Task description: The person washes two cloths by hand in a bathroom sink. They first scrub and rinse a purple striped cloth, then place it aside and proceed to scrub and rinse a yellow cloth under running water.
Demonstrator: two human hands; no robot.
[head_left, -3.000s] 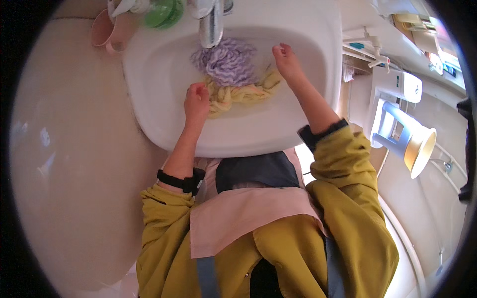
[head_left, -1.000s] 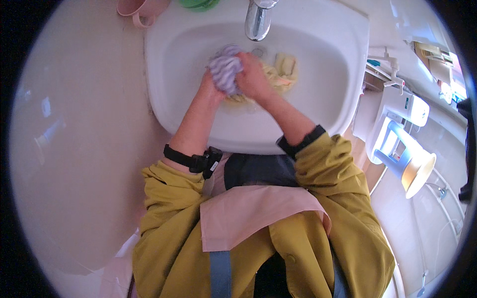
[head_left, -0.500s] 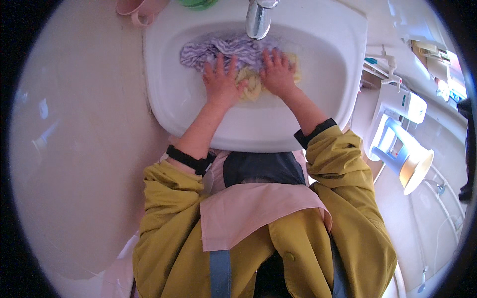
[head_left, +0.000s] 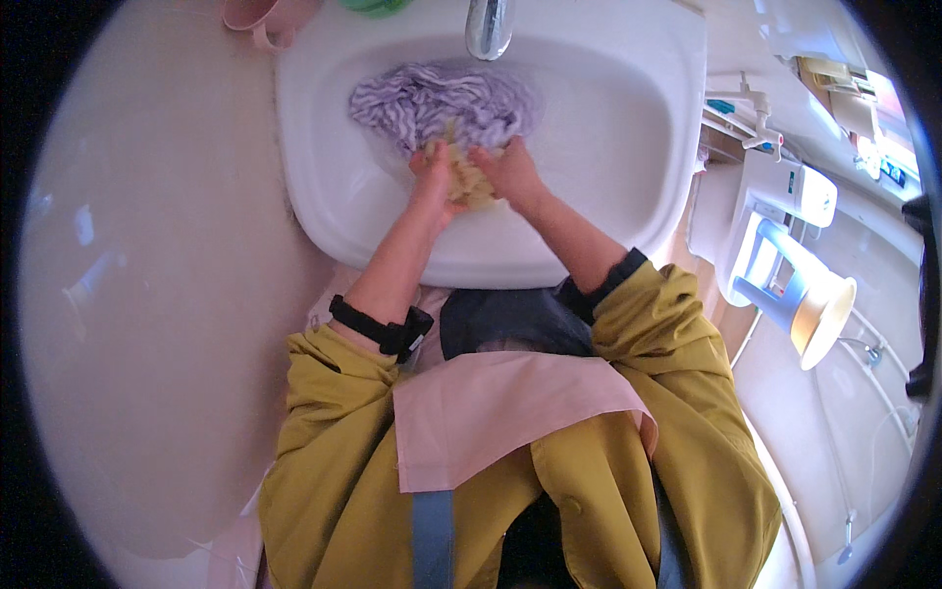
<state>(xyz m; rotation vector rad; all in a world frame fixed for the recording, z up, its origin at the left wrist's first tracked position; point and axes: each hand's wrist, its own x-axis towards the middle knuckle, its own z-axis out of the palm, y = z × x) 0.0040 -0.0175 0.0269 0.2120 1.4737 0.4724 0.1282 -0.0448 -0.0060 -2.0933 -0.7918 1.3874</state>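
Between my two hands a wet yellow cloth (head_left: 472, 184) is bunched up inside a white washbasin (head_left: 608, 167). My left hand (head_left: 432, 179) grips its left side, fingers curled around it. From the other side my right hand (head_left: 510, 172) closes on the same cloth. Just beyond them lies a crumpled purple-and-white striped cloth (head_left: 442, 103), spread in shallow water; the near edge of it touches or nearly touches the yellow one. Parts of my fingers are hidden by the yellow cloth.
A chrome faucet (head_left: 488, 29) overhangs the basin's far side. On the far left rim stand a pink cup (head_left: 261, 18) and a green item (head_left: 375, 6). To the right are white pipes (head_left: 760, 113) and a blue-and-white stool (head_left: 800, 290).
Both hands have come closer together and nearer to me, from lying spread on the cloths to gripping the yellow one. The yellow cloth is gathered up; the striped cloth lies more uncovered.
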